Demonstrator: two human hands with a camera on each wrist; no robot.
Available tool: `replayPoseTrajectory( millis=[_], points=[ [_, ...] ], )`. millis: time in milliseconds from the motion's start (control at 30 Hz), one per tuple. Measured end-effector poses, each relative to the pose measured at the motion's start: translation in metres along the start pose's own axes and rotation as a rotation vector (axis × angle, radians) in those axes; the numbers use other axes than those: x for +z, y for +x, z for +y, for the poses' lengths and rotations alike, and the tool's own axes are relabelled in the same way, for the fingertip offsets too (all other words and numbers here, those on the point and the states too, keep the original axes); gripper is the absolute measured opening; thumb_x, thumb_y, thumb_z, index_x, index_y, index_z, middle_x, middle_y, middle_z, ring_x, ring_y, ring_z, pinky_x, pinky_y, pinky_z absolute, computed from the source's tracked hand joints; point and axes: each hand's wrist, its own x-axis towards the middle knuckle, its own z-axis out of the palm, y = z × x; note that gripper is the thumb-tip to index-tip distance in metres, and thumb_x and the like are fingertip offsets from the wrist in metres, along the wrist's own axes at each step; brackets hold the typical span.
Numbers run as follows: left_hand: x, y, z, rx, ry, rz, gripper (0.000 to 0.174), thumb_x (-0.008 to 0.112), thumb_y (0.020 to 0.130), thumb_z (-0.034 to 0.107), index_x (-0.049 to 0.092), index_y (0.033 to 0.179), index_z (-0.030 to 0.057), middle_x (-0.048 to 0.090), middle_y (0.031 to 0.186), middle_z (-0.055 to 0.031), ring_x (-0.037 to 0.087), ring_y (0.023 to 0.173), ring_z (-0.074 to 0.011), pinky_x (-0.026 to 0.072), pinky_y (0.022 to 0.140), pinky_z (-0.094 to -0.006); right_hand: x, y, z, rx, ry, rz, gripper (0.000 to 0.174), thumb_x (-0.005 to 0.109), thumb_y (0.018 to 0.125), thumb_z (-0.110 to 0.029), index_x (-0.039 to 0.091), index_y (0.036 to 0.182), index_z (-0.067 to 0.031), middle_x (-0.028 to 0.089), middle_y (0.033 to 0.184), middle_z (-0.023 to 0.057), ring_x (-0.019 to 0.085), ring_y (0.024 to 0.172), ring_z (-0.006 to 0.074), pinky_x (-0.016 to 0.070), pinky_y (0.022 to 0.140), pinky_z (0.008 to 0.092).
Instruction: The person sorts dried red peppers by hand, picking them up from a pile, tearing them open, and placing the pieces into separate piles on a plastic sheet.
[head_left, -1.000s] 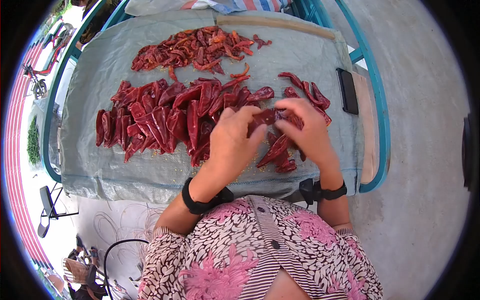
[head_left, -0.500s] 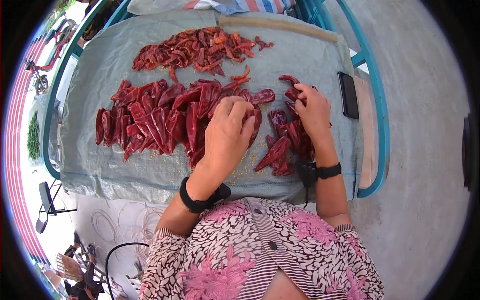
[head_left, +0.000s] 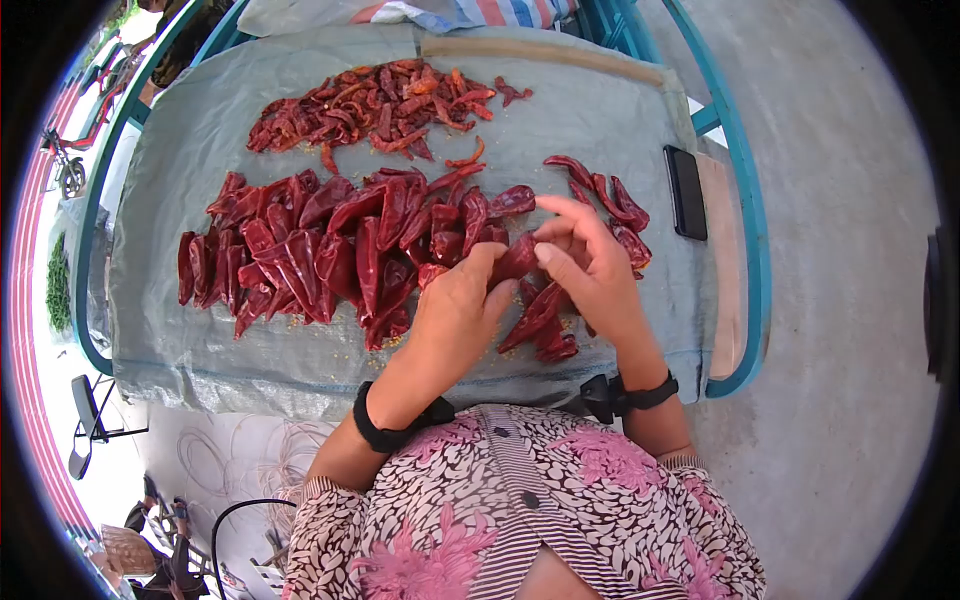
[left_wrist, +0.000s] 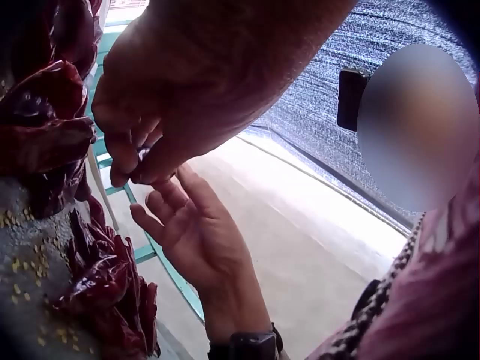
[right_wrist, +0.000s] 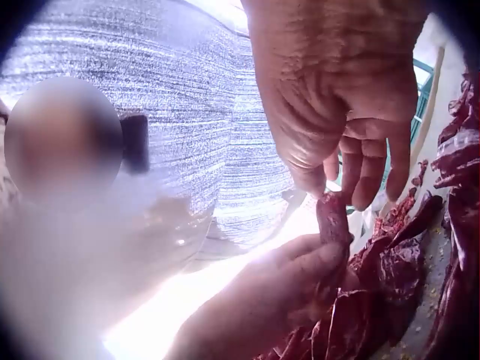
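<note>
A dried red pepper [head_left: 517,257] spans the space between both hands above the table. My left hand [head_left: 447,312] grips it, and in the right wrist view its upper end [right_wrist: 332,216] stands out above the left thumb. At that end, the thumb and a fingertip of my right hand [head_left: 603,285] pinch it, while the other right fingers extend loosely. To the left of the hands lies a large heap of dried red peppers [head_left: 330,240]. Under and beyond the right hand is a smaller group of peppers [head_left: 538,318].
A pile of smaller, orange-red peppers [head_left: 380,105] lies farther back. The grey-green woven sheet [head_left: 230,370] covers the table, with scattered seeds. A black phone [head_left: 685,193] lies near the right edge, beside the blue metal frame [head_left: 755,270]. A striped bag [head_left: 490,12] is at the back.
Half a second ago the right hand was over the peppers on the right, apart from the left. It has come back left, and both hands now meet at a pepper.
</note>
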Motion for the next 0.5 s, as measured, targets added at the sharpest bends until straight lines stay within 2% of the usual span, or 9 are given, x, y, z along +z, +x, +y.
replayPoseTrajectory(
  millis=[33,100,167,267,367,400,500],
  points=[
    [0.002,-0.001,-0.001,0.003,0.024,-0.002,0.038,0.071,0.091,0.007,0.055,0.126,0.0006,0.062,0.079,-0.0147,0.064,0.066,-0.0288,0.0497,0.062,-0.0395,-0.008,0.004,0.002,0.004,-0.04,-0.012,0.039,0.068,0.094,-0.009,0.063,0.133,-0.0068,0.068,0.099,0.0052,0.063,0.084,0.0114,0.0525,0.075,0.0277],
    [0.008,-0.001,-0.005,0.012,0.075,0.0,0.04,0.071,0.092,0.008,0.054,0.127,0.001,0.061,0.078,-0.0143,0.063,0.066,-0.0283,0.0497,0.062,-0.0398,-0.024,0.02,0.033,-0.136,-0.313,0.092,0.037,0.069,0.092,-0.009,0.065,0.129,-0.0088,0.07,0.105,0.0079,0.065,0.093,0.0205,0.052,0.083,0.0342],
    [0.015,0.002,-0.007,0.027,0.056,0.039,0.046,0.07,0.092,0.006,0.05,0.133,0.0012,0.063,0.089,-0.0163,0.064,0.069,-0.0272,0.0506,0.064,-0.0399,-0.037,0.041,0.051,-0.206,-0.569,0.232,0.038,0.069,0.09,-0.01,0.065,0.128,-0.0109,0.071,0.11,0.0097,0.065,0.101,0.0269,0.0502,0.091,0.0394],
    [0.023,0.006,0.001,0.009,0.021,0.079,0.055,0.069,0.091,0.001,0.045,0.141,0.0017,0.059,0.113,-0.0197,0.066,0.075,-0.0256,0.0527,0.068,-0.039,-0.046,0.062,0.071,-0.129,-0.95,0.246,0.041,0.071,0.087,-0.012,0.065,0.127,-0.0141,0.072,0.116,0.0098,0.06,0.114,0.0325,0.0415,0.102,0.0487],
    [0.022,0.003,0.006,0.004,-0.025,0.052,0.06,0.068,0.09,-0.004,0.044,0.144,0.0019,0.051,0.132,-0.021,0.067,0.078,-0.0238,0.0547,0.072,-0.0368,-0.046,0.076,0.1,-0.186,-1.073,0.259,0.044,0.072,0.086,-0.015,0.064,0.129,-0.0166,0.072,0.116,0.0083,0.059,0.117,0.0314,0.0363,0.106,0.052],
    [0.023,0.002,0.007,0.006,-0.043,0.033,0.06,0.068,0.089,-0.006,0.045,0.144,0.0018,0.048,0.137,-0.021,0.067,0.079,-0.0232,0.0553,0.073,-0.036,-0.046,0.079,0.106,-0.165,-1.09,0.244,0.044,0.072,0.086,-0.016,0.064,0.129,-0.0166,0.072,0.116,0.0087,0.06,0.116,0.031,0.0355,0.107,0.0503],
    [0.023,-0.001,0.003,0.079,-0.018,0.007,0.056,0.068,0.089,-0.007,0.05,0.141,0.002,0.05,0.136,-0.0196,0.066,0.079,-0.0199,0.0556,0.073,-0.033,-0.047,0.081,0.113,-0.143,-1.07,0.24,0.043,0.072,0.086,-0.017,0.065,0.129,-0.0167,0.072,0.115,0.0087,0.062,0.113,0.0291,0.035,0.109,0.0477]
  ],
)
